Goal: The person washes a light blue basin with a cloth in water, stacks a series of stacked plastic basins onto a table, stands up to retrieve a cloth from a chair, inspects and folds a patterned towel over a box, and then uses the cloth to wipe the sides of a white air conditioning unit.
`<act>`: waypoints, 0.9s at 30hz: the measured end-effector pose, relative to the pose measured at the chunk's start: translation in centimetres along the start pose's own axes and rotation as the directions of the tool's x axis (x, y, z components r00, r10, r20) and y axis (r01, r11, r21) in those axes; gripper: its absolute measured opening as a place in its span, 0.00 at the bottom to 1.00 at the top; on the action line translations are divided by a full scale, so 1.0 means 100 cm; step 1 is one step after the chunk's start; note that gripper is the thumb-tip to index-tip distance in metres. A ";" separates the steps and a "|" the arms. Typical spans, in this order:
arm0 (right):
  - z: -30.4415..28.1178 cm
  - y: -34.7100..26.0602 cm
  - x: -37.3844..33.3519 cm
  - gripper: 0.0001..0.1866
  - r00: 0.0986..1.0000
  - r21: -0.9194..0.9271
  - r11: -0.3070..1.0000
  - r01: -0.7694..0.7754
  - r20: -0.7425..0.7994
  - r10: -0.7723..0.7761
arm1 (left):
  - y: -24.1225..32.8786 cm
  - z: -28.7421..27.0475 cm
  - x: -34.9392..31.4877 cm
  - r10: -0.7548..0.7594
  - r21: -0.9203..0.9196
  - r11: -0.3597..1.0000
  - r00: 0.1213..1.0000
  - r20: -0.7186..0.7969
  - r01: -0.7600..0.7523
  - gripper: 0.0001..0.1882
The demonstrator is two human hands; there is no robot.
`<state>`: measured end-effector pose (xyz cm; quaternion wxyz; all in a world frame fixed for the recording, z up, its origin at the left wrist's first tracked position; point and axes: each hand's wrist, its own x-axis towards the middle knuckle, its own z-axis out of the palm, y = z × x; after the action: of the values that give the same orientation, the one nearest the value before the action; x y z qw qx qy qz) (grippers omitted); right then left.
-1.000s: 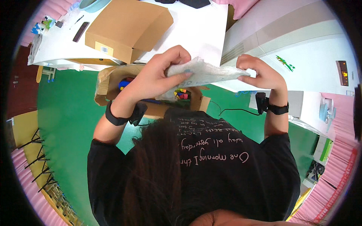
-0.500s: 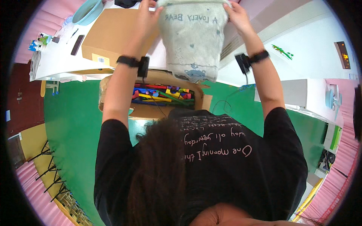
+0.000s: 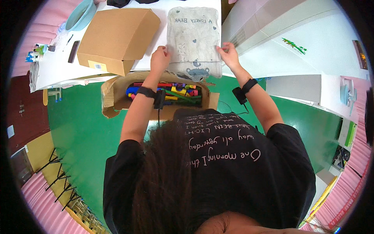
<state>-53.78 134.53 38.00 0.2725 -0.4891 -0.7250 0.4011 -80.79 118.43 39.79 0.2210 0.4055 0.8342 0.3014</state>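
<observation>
A pale grey towel (image 3: pixel 194 35) with a printed bear, small hearts and lettering lies spread out on the white table (image 3: pixel 154 46). Its lower end reaches the near table edge and looks slightly uneven there. At the towel's left edge, my left hand (image 3: pixel 160 59) has its fingers bent and closed on the cloth. Across from it, my right hand (image 3: pixel 230 55) pinches the right edge between thumb and fingers. Both wrists wear black straps with small devices on them.
A closed brown cardboard box (image 3: pixel 117 37) stands left of the towel. Below the table edge, an open carton (image 3: pixel 111 95) holds colourful toy pieces (image 3: pixel 179 91). A dark phone (image 3: pixel 73 51) and a light blue basin (image 3: pixel 81 15) are farther left. A white cabinet (image 3: pixel 269 35) adjoins the right side.
The towel, held up by its top corners before, now lies flat on the table. Both hands have come down and nearer along its sides. More of the cardboard box shows.
</observation>
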 end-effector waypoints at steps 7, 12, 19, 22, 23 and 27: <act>-0.011 0.027 -0.040 0.25 0.917 0.165 0.939 -0.301 0.321 0.237 | -0.009 0.003 -0.046 0.055 0.022 0.998 0.998 0.022 -0.056 0.16; -0.014 0.037 -0.095 0.23 0.798 0.150 0.913 -0.380 0.552 0.241 | -0.020 0.010 -0.081 0.321 0.027 0.947 0.943 -0.089 -0.320 0.17; -0.012 0.044 -0.113 0.24 0.727 0.126 0.946 -0.298 0.672 0.139 | -0.026 0.015 -0.091 0.325 -0.050 0.940 0.928 -0.184 -0.339 0.12; -0.015 0.041 -0.123 0.24 0.757 0.182 0.935 -0.305 0.642 0.121 | -0.032 0.019 -0.101 0.206 -0.301 0.926 0.974 -0.098 -0.227 0.13; -0.016 0.038 -0.127 0.23 0.786 0.232 0.923 -0.306 0.609 0.107 | -0.035 0.020 -0.103 0.203 -0.301 0.927 0.974 -0.098 -0.224 0.13; -0.021 0.029 -0.145 0.21 0.815 0.320 0.894 -0.313 0.574 0.080 | -0.044 0.022 -0.109 -0.038 -0.543 0.837 0.997 0.070 0.070 0.15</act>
<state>-45.35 122.31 36.64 0.1044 -0.3617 -0.6188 0.6895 -75.55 108.14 36.50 0.3589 0.3107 0.7188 0.5080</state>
